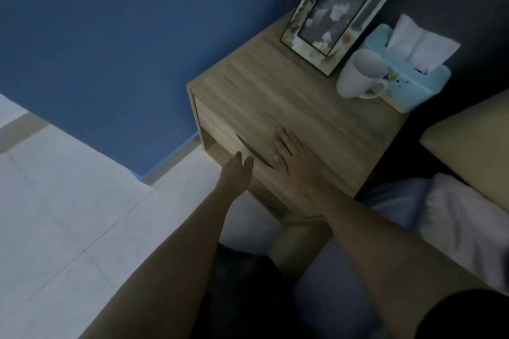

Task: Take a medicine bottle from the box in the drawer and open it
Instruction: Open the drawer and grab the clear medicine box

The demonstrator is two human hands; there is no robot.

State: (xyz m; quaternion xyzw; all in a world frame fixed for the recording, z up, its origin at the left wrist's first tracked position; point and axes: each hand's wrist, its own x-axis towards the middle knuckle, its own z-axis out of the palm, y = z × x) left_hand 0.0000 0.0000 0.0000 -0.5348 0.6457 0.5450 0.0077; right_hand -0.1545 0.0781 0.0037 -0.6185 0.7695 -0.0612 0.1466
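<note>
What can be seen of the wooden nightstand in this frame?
The nightstand is a light wood-grain cabinet against a blue wall, beside a bed. Its drawer is shut, with a dark curved cut-out along its top edge and an open shelf below. The right hand lies flat on the top near the front edge; the left hand reaches to the drawer front by the cut-out. A picture frame, a white mug and a tissue box stand at the back.

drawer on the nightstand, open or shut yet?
Shut. The drawer front sits flush with the nightstand body; nothing inside shows. The left hand reaches the curved handle slot, the right hand lies flat on top.
</note>
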